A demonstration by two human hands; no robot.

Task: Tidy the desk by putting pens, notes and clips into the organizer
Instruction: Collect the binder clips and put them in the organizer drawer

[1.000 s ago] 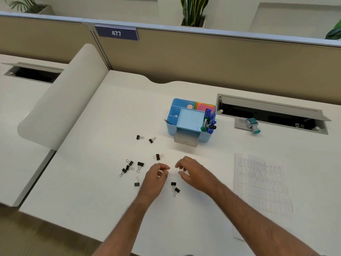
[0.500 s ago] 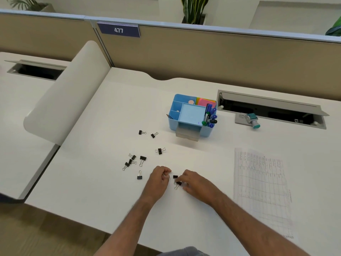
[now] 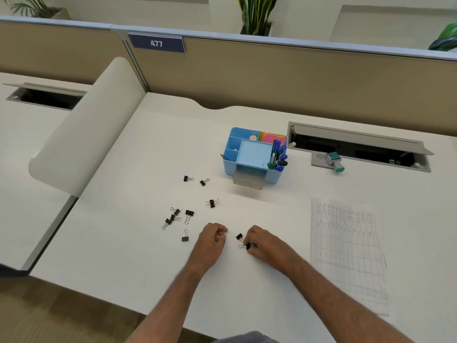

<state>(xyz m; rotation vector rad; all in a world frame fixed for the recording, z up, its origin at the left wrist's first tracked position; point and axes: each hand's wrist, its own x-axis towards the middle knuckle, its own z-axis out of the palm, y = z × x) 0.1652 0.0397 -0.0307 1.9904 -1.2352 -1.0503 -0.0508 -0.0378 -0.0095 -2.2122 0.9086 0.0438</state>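
A light blue desk organizer [image 3: 228, 169] stands mid-desk, with pens [image 3: 278, 157] and pink sticky notes [image 3: 272, 138] in its right compartments. Several black binder clips lie loose on the white desk, a cluster [image 3: 176, 216] left of my hands and others nearer the organizer [image 3: 212, 203]. My right hand [image 3: 265, 245] pinches one binder clip [image 3: 247, 246] that rests on the desk; a second clip [image 3: 239, 236] lies just beside its fingertips. My left hand [image 3: 211, 241] is curled into a loose fist a short way to the left, and nothing shows in it.
A printed sheet of paper [image 3: 346, 243] lies flat on the right. A teal roller-like item [image 3: 334, 162] sits by the open cable tray [image 3: 358, 149]. A curved white divider [image 3: 86, 132] bounds the desk on the left and a partition wall closes the back.
My right hand has dropped down onto the two near clips and closed its fingers on one. My left hand has curled shut and stayed beside it.
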